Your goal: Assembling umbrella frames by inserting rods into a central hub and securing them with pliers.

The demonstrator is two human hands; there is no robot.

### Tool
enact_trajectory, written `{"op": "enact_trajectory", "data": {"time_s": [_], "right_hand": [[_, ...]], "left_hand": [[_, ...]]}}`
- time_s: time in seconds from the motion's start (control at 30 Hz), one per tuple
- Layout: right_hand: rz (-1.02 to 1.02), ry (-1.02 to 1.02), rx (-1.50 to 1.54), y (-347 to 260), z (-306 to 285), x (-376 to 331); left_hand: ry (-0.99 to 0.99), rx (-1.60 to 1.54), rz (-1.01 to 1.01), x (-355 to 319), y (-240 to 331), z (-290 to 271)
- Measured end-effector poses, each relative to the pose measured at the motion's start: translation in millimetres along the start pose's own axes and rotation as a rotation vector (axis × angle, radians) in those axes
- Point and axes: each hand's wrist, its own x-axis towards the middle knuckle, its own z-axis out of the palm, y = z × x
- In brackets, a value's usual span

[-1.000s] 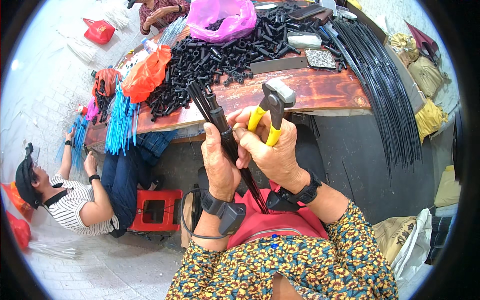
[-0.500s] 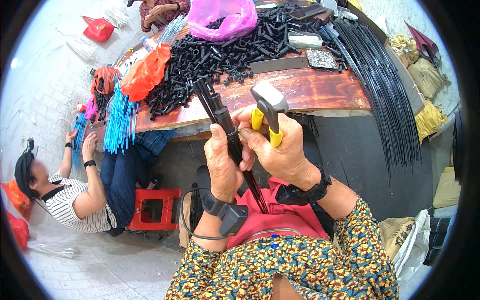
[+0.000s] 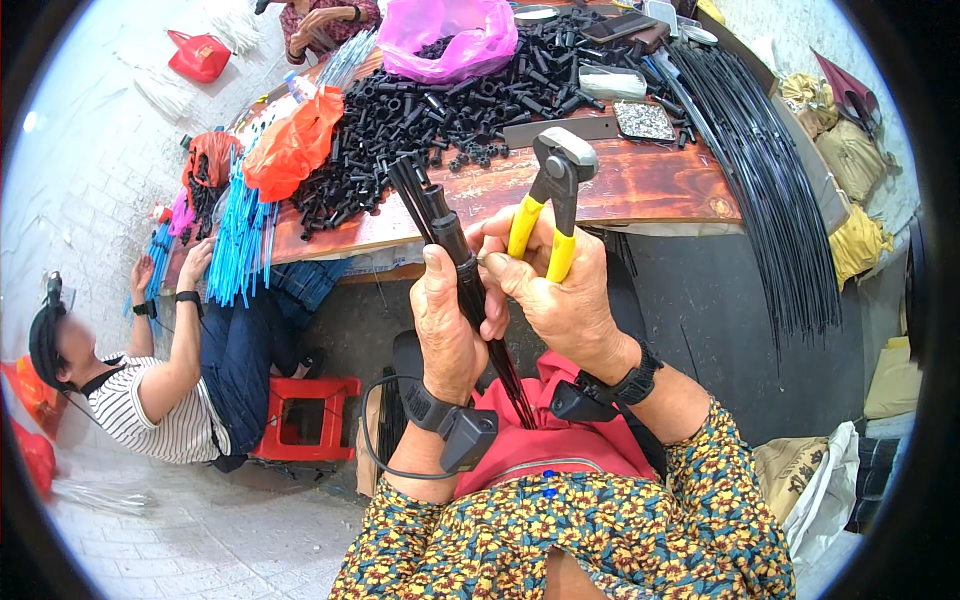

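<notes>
My left hand (image 3: 443, 320) is closed around a bundle of thin black rods (image 3: 405, 185) with a black ribbed tube (image 3: 449, 236) among them. The bundle slants, its lower ends reaching down to the red cloth on my lap. In my right hand (image 3: 580, 315) are end-cutting pincers (image 3: 557, 195) with yellow handles and a dark head, which points up and away from me. My right thumb and fingertips meet beside the tube, close to my left fingers. Whatever small thing may be pinched there is too small to make out.
Many short black tubular parts (image 3: 400, 110) cover the wooden table (image 3: 640, 185), around a pink bag (image 3: 445, 50). Long black rods (image 3: 770, 200) hang over its right edge. Small pieces fill a tray (image 3: 645, 121). At left, a co-worker (image 3: 160, 390) sits beside blue rods (image 3: 240, 240).
The pincers have tilted upright: their head rose away from me and the handles now show apart. My left hand is nearly unmoved. The co-worker's hand has moved to the blue rods.
</notes>
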Motion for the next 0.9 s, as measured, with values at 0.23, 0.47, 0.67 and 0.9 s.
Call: {"op": "enact_trajectory", "data": {"time_s": [0.23, 0.47, 0.67, 0.9], "right_hand": [[0.048, 0.005, 0.045, 0, -2, 2], [-0.905, -0.046, -0.746, 6, -4, 12], [0.133, -0.229, -0.020, -7, -16, 22], [0.227, -0.428, -0.296, -9, -28, 38]], "left_hand": [[-0.017, -0.025, 0.017, 0, 2, -1], [0.095, 0.061, 0.185, 3, -6, 12], [-0.127, 0.006, -0.027, 0, 4, -9], [-0.153, 0.032, -0.022, 0, 9, -10]]}}
